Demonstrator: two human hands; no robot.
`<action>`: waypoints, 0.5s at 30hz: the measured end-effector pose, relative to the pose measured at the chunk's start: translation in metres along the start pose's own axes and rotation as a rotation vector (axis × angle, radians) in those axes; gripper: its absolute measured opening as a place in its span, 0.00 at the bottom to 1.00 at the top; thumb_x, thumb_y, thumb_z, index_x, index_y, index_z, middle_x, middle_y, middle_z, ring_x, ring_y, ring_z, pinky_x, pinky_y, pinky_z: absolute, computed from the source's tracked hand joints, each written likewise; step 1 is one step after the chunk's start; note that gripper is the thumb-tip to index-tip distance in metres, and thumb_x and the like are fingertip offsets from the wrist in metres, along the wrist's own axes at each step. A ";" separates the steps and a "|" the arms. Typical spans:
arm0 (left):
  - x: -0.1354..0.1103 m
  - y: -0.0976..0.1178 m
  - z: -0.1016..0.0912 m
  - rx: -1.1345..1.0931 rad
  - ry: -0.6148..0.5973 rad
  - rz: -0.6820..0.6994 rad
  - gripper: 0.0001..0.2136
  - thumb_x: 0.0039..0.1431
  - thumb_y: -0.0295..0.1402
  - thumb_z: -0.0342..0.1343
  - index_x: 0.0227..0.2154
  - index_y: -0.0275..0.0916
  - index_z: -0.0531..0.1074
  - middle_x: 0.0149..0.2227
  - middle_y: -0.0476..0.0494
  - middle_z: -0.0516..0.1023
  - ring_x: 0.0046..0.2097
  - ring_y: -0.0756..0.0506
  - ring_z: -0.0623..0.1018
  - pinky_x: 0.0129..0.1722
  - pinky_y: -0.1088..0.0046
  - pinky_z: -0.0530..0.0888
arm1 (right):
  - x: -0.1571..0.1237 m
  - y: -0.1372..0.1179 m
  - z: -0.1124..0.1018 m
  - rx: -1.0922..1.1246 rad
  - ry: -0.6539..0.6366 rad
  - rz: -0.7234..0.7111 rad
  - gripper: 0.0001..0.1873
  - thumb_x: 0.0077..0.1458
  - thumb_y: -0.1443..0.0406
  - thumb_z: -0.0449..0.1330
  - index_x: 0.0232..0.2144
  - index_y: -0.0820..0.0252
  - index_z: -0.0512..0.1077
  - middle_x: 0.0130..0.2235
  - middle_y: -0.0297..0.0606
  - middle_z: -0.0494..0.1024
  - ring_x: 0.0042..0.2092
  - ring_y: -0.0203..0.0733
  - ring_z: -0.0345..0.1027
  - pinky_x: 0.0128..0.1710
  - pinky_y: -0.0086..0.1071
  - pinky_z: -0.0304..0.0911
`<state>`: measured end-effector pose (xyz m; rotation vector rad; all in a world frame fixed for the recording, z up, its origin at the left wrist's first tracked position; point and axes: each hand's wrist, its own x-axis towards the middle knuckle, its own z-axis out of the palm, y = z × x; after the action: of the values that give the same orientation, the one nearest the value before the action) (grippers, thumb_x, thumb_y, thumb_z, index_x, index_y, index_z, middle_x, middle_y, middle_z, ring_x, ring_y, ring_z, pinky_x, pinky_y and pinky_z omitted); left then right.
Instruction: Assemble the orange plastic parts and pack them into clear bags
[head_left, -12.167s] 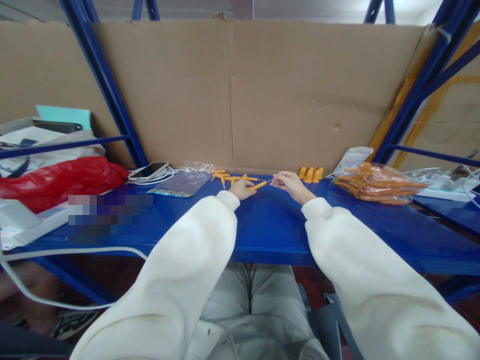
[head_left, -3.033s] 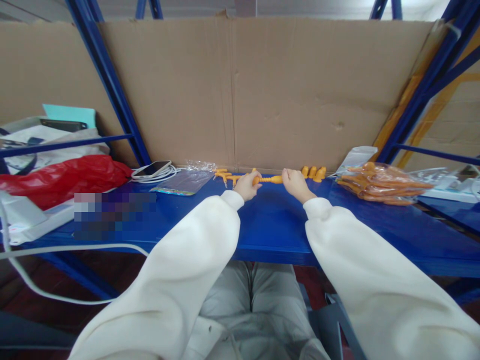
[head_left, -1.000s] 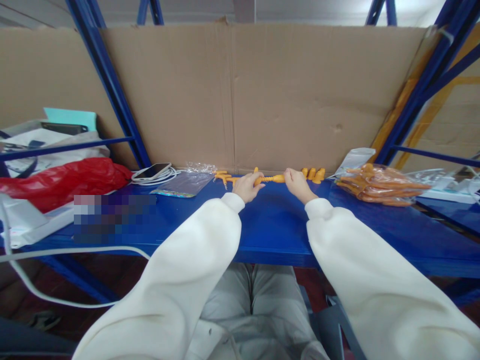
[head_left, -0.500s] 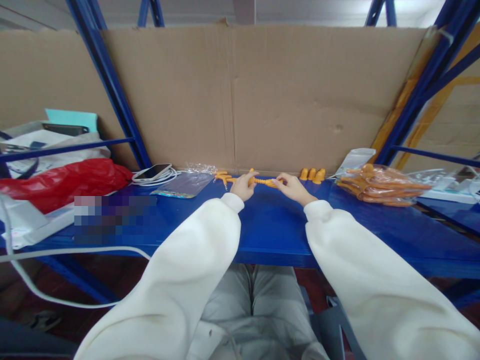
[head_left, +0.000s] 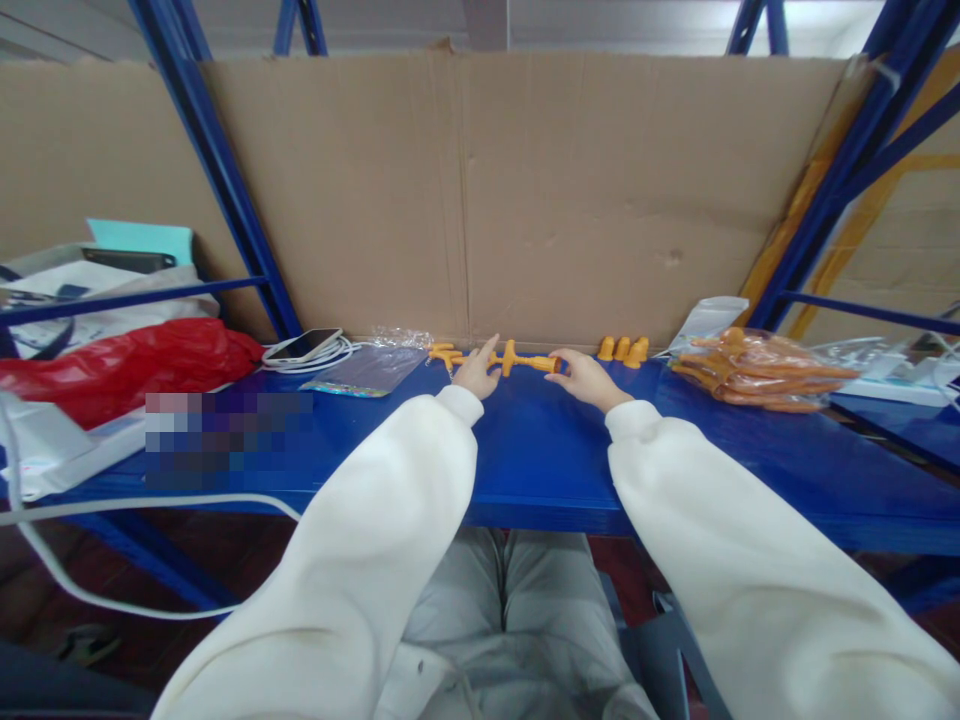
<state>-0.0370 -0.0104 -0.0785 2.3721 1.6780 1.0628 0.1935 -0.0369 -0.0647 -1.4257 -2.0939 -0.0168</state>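
An orange plastic rod [head_left: 534, 361] with an upright crosspiece [head_left: 509, 358] lies across the back of the blue tabletop, between my hands. My left hand [head_left: 474, 373] is at its left part, thumb and forefinger apart on either side of it. At the rod's thicker right end, my right hand [head_left: 589, 380] has its thumb and fingertips around the tip. Just left of my left hand is a group of branching orange parts [head_left: 445, 355], partly hidden by that hand. Three orange caps [head_left: 623, 350] stand to the right of my right hand.
A plastic bag of orange parts [head_left: 757, 370] lies at the right. On the left are a flat plastic packet [head_left: 371, 370], a phone [head_left: 309, 344] on a coiled white cable, and a red bag [head_left: 142, 365]. A cardboard panel [head_left: 570, 200] rises behind.
My left hand has shifted slightly left and its fingers have parted, so the crosspiece now shows. The rod's right end is more exposed; my right hand has barely moved.
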 end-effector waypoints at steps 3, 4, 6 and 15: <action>0.001 -0.001 0.001 -0.010 0.016 -0.007 0.29 0.59 0.27 0.56 0.64 0.39 0.64 0.53 0.37 0.76 0.50 0.43 0.79 0.55 0.65 0.75 | -0.003 0.003 -0.009 -0.161 0.025 0.232 0.21 0.61 0.58 0.60 0.53 0.63 0.74 0.50 0.52 0.80 0.52 0.54 0.74 0.50 0.40 0.67; 0.002 -0.002 0.001 0.002 0.014 -0.009 0.27 0.58 0.27 0.56 0.62 0.38 0.67 0.53 0.37 0.76 0.51 0.42 0.79 0.56 0.65 0.74 | -0.004 0.004 -0.012 -0.205 0.020 0.319 0.22 0.61 0.56 0.59 0.52 0.64 0.75 0.49 0.54 0.80 0.53 0.56 0.74 0.50 0.41 0.67; 0.002 -0.002 0.000 0.050 -0.005 -0.009 0.23 0.58 0.27 0.57 0.58 0.36 0.71 0.53 0.36 0.77 0.55 0.41 0.77 0.59 0.64 0.72 | -0.005 0.006 -0.017 -0.265 -0.007 0.453 0.24 0.62 0.52 0.58 0.49 0.65 0.77 0.48 0.56 0.80 0.53 0.59 0.74 0.50 0.42 0.68; 0.003 -0.008 0.007 0.245 -0.357 -0.048 0.22 0.60 0.35 0.56 0.57 0.39 0.72 0.61 0.35 0.73 0.62 0.39 0.73 0.61 0.64 0.69 | -0.006 0.011 -0.019 -0.339 -0.187 0.479 0.26 0.60 0.49 0.58 0.51 0.61 0.77 0.49 0.51 0.81 0.51 0.53 0.76 0.46 0.38 0.70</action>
<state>-0.0389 -0.0027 -0.0852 2.4569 1.7991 0.4091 0.2132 -0.0433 -0.0556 -2.1802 -1.8982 -0.0520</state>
